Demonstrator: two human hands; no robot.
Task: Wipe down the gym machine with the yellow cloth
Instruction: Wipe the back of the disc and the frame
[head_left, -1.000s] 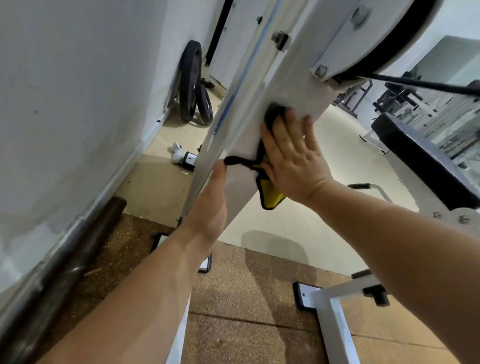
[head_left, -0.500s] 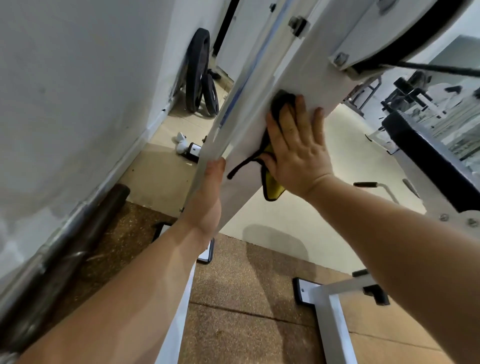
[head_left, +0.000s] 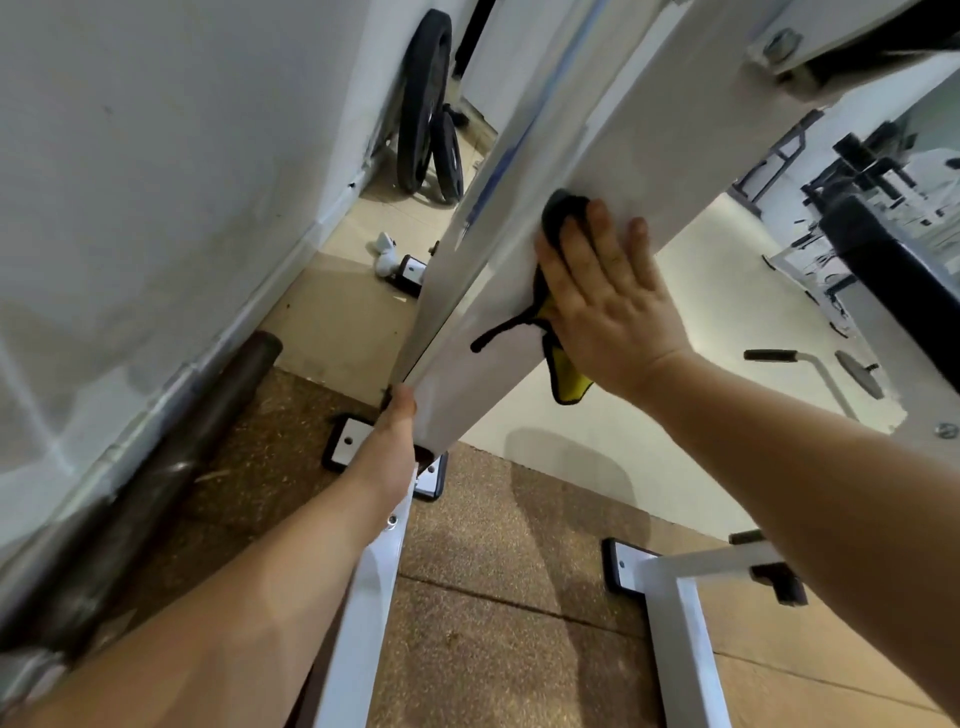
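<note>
Yellow fabric with a dark trim shows below the palm of the right hand (head_left: 608, 306): the yellow cloth (head_left: 567, 382) is pressed flat against the sloping white frame of the gym machine (head_left: 639, 119), with its lower corner and a black loop (head_left: 498, 332) hanging free. The fingers (head_left: 597, 234) of that hand are laid straight and slightly spread over the cloth. Nothing is curled round it, so it is held by pressure alone.

The left hand (head_left: 397, 436) is set at the lower edge of the same frame, thumb against the edge. Its fingers are hidden behind the metal, so whether they are closed round it cannot be told.

The cloth is judged soft, light and limp, likely to bunch or slide on the painted steel if the pressure is eased. It is best controlled under a flat palm over its middle, with the loose corner gathered in. The frame is judged stiff and heavy, so firm strokes should be borne without give.
</note>
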